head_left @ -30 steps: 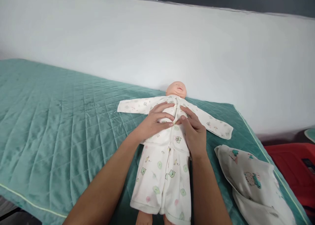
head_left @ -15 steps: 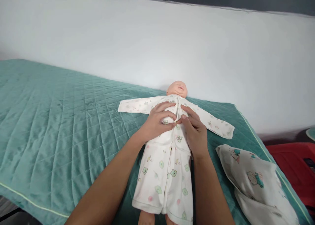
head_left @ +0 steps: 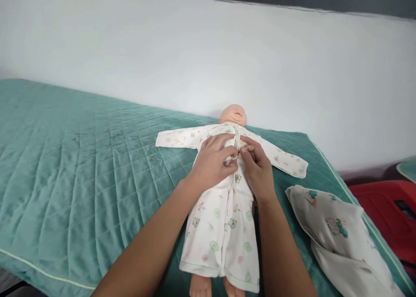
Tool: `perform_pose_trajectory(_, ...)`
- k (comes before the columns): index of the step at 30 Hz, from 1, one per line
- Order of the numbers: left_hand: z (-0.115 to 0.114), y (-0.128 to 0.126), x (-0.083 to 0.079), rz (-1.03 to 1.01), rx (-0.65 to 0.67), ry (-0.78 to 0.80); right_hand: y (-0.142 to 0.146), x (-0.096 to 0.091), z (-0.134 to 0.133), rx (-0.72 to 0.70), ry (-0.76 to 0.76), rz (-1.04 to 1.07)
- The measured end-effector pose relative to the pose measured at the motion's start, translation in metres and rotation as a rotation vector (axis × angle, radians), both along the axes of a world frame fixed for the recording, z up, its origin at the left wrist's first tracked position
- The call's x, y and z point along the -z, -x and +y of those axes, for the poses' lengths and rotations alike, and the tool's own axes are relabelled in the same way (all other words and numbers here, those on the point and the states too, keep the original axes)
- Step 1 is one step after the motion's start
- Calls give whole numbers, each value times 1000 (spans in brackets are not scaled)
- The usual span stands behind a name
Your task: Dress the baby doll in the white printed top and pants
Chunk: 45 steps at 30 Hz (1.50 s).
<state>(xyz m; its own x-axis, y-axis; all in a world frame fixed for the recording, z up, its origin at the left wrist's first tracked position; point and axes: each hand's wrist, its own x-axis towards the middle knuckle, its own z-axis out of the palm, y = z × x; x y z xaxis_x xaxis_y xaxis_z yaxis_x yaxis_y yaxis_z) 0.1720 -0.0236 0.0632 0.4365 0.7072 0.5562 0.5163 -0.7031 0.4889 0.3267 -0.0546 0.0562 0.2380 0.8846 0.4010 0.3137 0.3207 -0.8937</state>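
A baby doll lies face up, its head toward the wall. It wears a white printed baby shirt with both sleeves spread out, and matching white pants with the feet showing below. My left hand rests on the shirt's chest, fingers curled and gripping the front edge near the middle seam. Opposite it, my right hand pinches the other front edge between thumb and fingers. The fingertips of both hands nearly meet at the opening. Whatever fastener lies under them is too small to make out.
A green quilted cover spreads beneath the doll. To the right lies a folded white printed cloth. Beyond the cover's right edge stands a red plastic object. A white wall rises behind.
Both hands have shifted slightly up and right along the shirt's front, and the fingers have drawn closer together at the seam. The pants have moved a little to the right.
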Motion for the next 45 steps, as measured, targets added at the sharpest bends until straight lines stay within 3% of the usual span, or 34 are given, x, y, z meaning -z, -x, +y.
perform_pose_trajectory(8, 2, 5, 0, 5, 94, -12, -1, -5, 1, 6, 41, 12)
perform_pose_trajectory(16, 1, 5, 1, -71, 68, 75, 2, -6, 1, 104, 76, 39)
perform_pose_trajectory(20, -1, 2, 1, -160, 6, 159, -4, -1, 4, 213, 115, 291)
perform_pose_trajectory(23, -2, 0, 1, -185, -45, 174, -16, 4, 7, 375, 217, 537)
perform_pose_trajectory(26, 0, -1, 4, -195, -96, 146, -24, 8, 11, 431, 253, 616)
perform_pose_trajectory(28, 2, 0, 6, -214, -131, 131, -25, 8, 12, 387, 231, 561)
perform_pose_trajectory(34, 5, 2, 5, -324, -214, 185, -16, -2, 6, 288, 300, 127)
perform_pose_trajectory(39, 12, 13, 2, -531, -271, 392, -17, -2, 5, 293, 314, 119)
perform_pose_trajectory(45, 35, 31, 14, -732, -363, 520, -20, -1, 5, 321, 330, 128)
